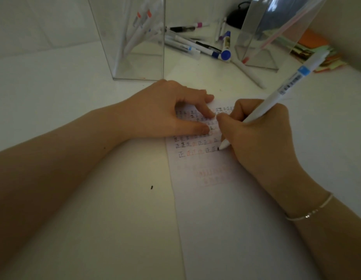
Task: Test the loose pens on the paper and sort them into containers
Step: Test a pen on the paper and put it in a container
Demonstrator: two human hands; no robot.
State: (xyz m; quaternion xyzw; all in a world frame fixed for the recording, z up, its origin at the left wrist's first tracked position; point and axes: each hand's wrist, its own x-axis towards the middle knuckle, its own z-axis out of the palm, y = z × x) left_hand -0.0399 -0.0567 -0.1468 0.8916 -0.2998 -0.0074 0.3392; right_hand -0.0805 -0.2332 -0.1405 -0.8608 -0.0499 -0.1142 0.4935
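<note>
My right hand [258, 134] grips a white pen [280, 93] with a blue band, its tip touching the paper [226, 209] at the end of a row of small written marks. My left hand [171, 112] rests on the upper part of the paper with fingers spread, holding it flat. Behind my left hand stands a clear container [135, 43] with several white pens inside. A second clear container [272, 37] at the back right holds a pink pen. Between them lies a pile of loose pens [197, 45].
Coloured sticky notes [311, 49] lie at the far right by the wall. A dark round object [236, 17] sits behind the loose pens. A small black speck [151, 187] lies on the white table [54, 87] left of the paper.
</note>
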